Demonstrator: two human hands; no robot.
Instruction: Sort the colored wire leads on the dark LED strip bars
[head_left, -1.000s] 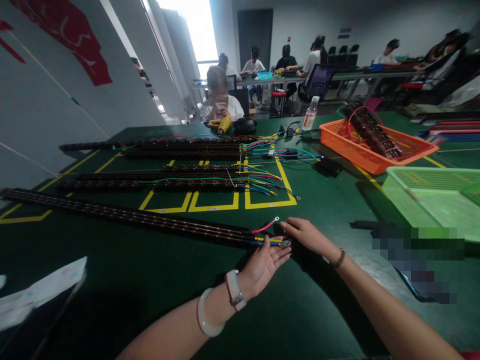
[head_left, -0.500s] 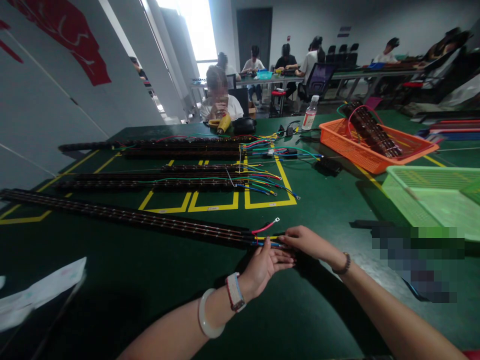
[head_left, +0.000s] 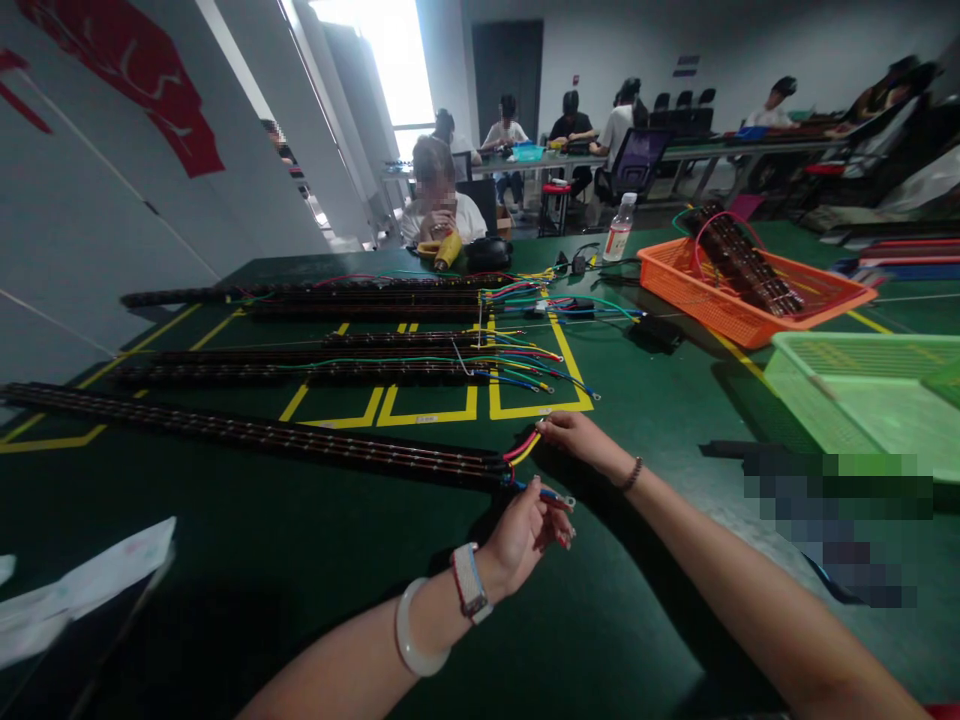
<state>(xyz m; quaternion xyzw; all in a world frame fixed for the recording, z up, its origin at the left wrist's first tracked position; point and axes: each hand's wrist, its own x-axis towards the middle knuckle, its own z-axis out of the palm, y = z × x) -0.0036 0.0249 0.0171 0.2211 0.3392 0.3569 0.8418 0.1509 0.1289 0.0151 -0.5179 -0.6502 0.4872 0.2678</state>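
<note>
A: Ok so how's everything laid out?

B: Biggest thing first: a wide dark-green flat tabletop (head_left: 652,640) with yellow tape outlines (head_left: 427,420). On it, nearest the wearer, lies a long, thin black strip bundle with coppery lines running lengthwise (head_left: 300,437). More long dark strips (head_left: 300,368) lie beyond it, tape lines under some of them.

A: Which way does the near bundle point?

B: Long axis goes mostly left to right, slanting a bit toward the wearer. One end's over at the far left, the wired end points right and sits around mid-table, by the hands. A light-green plastic mesh basket (head_left: 817,390) and an orange plastic mesh basket (head_left: 697,300) are well off to the right.

A: And the hands?

B: Right hand (head_left: 581,440) has a pinkish-red insulated wire (head_left: 517,449) and a yellow insulated wire (head_left: 529,452) pinched at the tips, both bending up off the bundle's end. Fingers hide the tips tbh. Left hand (head_left: 525,535) is half curled, palm up, thumb pressed over a blue insulated wire (head_left: 517,485). Smallest bit: a silvery metal ring lug (head_left: 571,503) poking out past those fingers, pointing right.
</note>
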